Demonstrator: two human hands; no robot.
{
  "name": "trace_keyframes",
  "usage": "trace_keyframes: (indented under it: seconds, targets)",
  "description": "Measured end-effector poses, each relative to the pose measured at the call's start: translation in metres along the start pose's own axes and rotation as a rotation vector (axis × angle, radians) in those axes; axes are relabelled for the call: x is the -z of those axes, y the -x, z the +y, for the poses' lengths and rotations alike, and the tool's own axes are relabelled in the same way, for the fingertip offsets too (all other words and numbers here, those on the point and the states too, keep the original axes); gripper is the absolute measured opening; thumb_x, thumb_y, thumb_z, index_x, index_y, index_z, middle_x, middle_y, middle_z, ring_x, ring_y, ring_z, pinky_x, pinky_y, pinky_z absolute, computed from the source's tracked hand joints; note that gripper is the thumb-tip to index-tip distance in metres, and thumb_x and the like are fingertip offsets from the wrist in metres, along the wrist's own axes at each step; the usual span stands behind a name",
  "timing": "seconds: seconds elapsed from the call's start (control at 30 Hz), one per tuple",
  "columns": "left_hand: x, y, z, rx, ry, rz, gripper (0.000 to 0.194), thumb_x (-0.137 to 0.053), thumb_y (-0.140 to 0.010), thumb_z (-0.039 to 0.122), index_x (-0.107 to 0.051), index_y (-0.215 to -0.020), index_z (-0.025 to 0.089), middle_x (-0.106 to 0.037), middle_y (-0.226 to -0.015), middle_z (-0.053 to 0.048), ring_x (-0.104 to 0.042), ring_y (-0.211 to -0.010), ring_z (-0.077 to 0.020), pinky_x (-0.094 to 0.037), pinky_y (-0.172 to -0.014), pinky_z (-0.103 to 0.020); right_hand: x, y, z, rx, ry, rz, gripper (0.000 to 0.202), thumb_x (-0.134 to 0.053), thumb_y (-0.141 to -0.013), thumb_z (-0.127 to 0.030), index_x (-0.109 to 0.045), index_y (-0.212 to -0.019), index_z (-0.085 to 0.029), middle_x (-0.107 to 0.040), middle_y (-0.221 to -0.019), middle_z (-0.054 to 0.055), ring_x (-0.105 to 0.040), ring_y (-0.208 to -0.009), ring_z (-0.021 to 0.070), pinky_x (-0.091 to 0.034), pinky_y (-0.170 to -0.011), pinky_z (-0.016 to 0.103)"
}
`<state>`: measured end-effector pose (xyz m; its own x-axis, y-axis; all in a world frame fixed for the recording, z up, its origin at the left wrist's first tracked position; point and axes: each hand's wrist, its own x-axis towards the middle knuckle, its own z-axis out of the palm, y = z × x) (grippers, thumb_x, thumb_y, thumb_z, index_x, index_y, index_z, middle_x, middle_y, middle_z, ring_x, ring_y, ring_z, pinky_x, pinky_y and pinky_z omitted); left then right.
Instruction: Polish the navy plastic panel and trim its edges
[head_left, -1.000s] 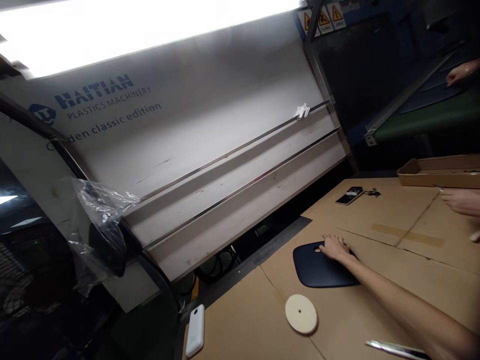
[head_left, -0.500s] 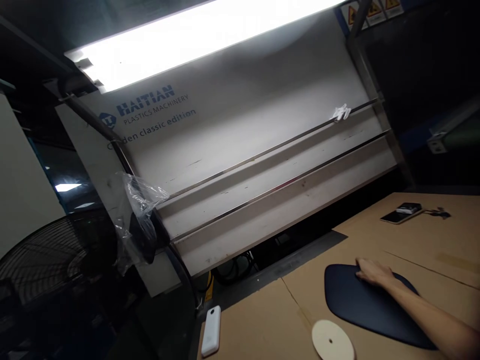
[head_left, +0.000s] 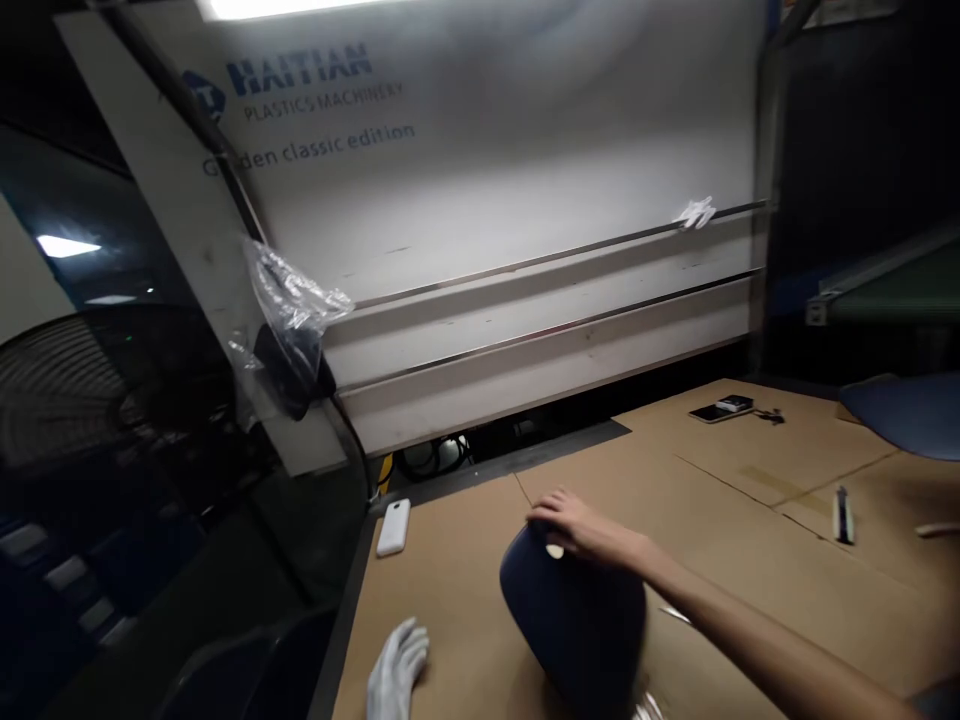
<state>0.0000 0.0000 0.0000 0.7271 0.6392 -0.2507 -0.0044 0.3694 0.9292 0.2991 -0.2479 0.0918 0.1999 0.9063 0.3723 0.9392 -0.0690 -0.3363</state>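
The right hand (head_left: 577,527) gripped the far rim of a dark blue rounded plastic panel (head_left: 574,615), tilted up. Bare cardboard-covered surface (head_left: 720,520) lay open around it. The gloved left hand (head_left: 395,672) rested open near the surface's edge.

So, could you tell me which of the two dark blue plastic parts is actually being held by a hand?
The dark blue part at the bottom centre: the right hand grips its upper edge. The other blue part sits untouched at the far right edge.
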Motion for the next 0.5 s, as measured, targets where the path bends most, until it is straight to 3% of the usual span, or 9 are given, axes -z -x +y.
trace_keyframes:
  seconds: [0.1,0.2,0.27,0.33,0.43,0.5]
  targets:
    - [0.002,0.0,-0.005,0.084,0.112,-0.076,0.049,-0.051,-0.094,0.056,-0.062,-0.127,0.021,-0.065,-0.128,-0.014,-0.063,-0.117,-0.0274,-0.053,-0.099,-0.047,-0.052,-0.029,-0.072,0.236,0.089,-0.115,0.043,-0.055,-0.094,-0.026,-0.056,-0.137,-0.033,-0.055,-0.141,0.009,-0.039,-0.138,0.0301,-0.014,-0.119,0.065]
    - [0.003,0.001,-0.014,0.149,0.226,-0.23,0.057,-0.05,-0.093,0.06,-0.065,-0.126,0.016,-0.068,-0.125,-0.017,-0.062,-0.123,-0.0309,-0.05,-0.104,-0.045,-0.097,-0.045,-0.096,0.247,0.068,-0.126,0.057,-0.058,-0.092,-0.027,-0.046,-0.147,-0.033,-0.044,-0.153,0.011,-0.032,-0.145,0.0305,-0.018,-0.119,0.064]
    - [0.003,0.0,-0.02,0.126,0.306,-0.287,0.047,-0.057,-0.092,0.05,-0.067,-0.123,0.017,-0.07,-0.124,-0.015,-0.06,-0.125,-0.0285,-0.047,-0.108,-0.041,-0.114,-0.042,-0.078,0.08,0.101,-0.067,0.059,-0.057,-0.09,-0.024,-0.046,-0.147,-0.036,-0.043,-0.155,0.007,-0.032,-0.146,0.0273,-0.021,-0.12,0.057]
    - [0.002,0.0,-0.024,0.076,0.356,-0.257,0.036,-0.064,-0.09,0.04,-0.069,-0.118,0.019,-0.072,-0.12,-0.012,-0.061,-0.124,-0.0264,-0.045,-0.11,-0.038,-0.124,-0.028,-0.043,-0.194,0.185,0.032,0.052,-0.054,-0.091,-0.025,-0.052,-0.142,-0.036,-0.046,-0.153,0.005,-0.034,-0.145,0.0272,-0.025,-0.118,0.054]
    - [-0.002,0.001,-0.025,0.006,0.346,-0.249,0.033,-0.068,-0.087,0.035,-0.071,-0.115,0.019,-0.074,-0.117,-0.011,-0.063,-0.121,-0.0266,-0.043,-0.111,-0.04,-0.133,0.009,0.011,-0.508,0.29,0.115,0.047,-0.046,-0.096,-0.035,-0.055,-0.14,-0.022,-0.051,-0.146,0.019,-0.041,-0.138,0.0392,-0.036,-0.106,0.063]
    - [-0.004,0.003,-0.024,-0.039,0.296,-0.291,0.034,-0.068,-0.086,0.033,-0.072,-0.116,0.017,-0.074,-0.118,-0.013,-0.064,-0.119,-0.0273,-0.043,-0.111,-0.041,-0.141,0.033,0.033,-0.575,0.339,0.127,0.049,-0.044,-0.096,-0.039,-0.057,-0.138,-0.016,-0.05,-0.145,0.021,-0.041,-0.137,0.0409,-0.038,-0.105,0.06]
